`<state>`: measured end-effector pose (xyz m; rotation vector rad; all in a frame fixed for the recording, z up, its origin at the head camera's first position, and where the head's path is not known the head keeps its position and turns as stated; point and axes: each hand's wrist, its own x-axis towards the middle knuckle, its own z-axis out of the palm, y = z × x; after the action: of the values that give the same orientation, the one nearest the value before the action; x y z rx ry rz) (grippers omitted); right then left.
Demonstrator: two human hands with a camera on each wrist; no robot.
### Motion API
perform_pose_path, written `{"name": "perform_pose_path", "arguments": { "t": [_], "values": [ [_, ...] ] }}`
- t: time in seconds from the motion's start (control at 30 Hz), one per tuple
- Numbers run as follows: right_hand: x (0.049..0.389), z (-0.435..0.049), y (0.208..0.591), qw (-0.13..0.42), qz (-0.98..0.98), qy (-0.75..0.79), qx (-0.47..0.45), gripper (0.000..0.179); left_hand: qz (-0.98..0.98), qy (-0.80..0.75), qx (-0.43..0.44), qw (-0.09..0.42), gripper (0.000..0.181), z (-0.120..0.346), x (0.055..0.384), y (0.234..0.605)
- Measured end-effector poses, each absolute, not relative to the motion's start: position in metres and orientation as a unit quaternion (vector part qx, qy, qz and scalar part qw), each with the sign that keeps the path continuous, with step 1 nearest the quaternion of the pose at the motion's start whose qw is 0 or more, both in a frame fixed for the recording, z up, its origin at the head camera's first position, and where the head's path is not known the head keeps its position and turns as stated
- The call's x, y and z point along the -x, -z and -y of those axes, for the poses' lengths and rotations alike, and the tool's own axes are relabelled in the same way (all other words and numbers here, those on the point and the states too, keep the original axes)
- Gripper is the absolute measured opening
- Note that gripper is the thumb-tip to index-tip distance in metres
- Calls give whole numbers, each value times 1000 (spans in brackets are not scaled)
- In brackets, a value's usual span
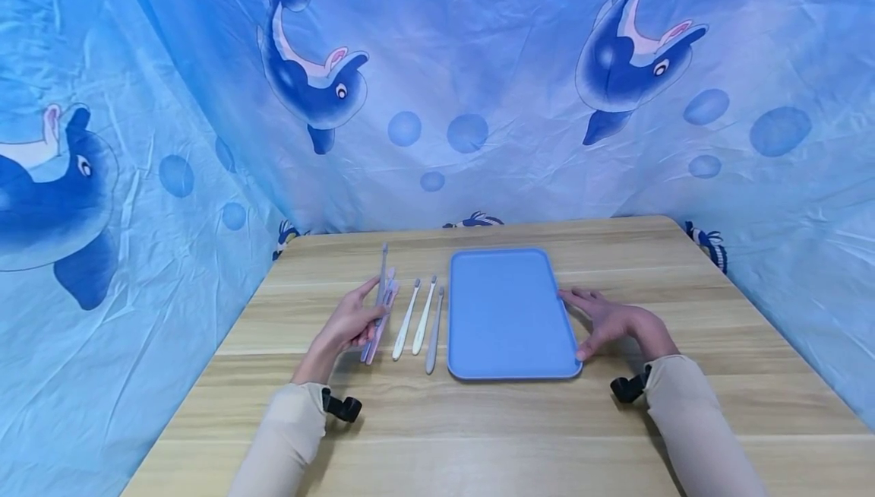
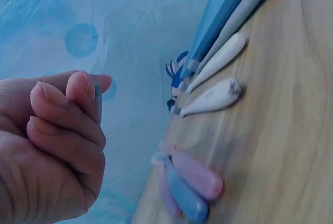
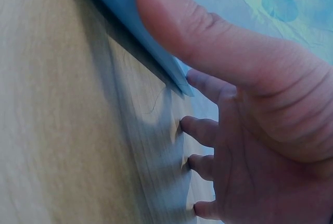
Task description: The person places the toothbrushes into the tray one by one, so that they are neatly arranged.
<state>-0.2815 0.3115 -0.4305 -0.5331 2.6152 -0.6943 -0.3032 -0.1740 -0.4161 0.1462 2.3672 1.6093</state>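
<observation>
My left hand (image 1: 352,321) pinches a blue-grey toothbrush (image 1: 383,265), its head pointing away; in the left wrist view the curled fingers hide most of its handle (image 2: 98,103). Below that hand lies a bunch of toothbrushes: a pink one (image 2: 197,174), a blue one (image 2: 186,193) and a purple one (image 2: 168,195). To their right are two white toothbrushes (image 1: 406,324) and a grey toothbrush (image 1: 434,337), side by side. A blue tray (image 1: 509,314) stands right of these. My right hand (image 1: 611,324) spreads its fingers at the tray's right side, thumb (image 3: 182,31) touching the rim near the front corner.
The wooden table (image 1: 506,444) carries everything. A blue dolphin-print cloth (image 1: 437,87) hangs behind it and along both sides. Black wrist cameras (image 1: 342,407) are strapped at both sleeves.
</observation>
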Motion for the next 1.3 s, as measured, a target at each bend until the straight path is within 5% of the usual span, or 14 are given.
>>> {"name": "perform_pose_path", "arguments": {
  "t": [1.3],
  "values": [
    [287,-317,435,188,-936,232,188,132,-810,-553,-103,164,78,80,316,419]
  ]
}}
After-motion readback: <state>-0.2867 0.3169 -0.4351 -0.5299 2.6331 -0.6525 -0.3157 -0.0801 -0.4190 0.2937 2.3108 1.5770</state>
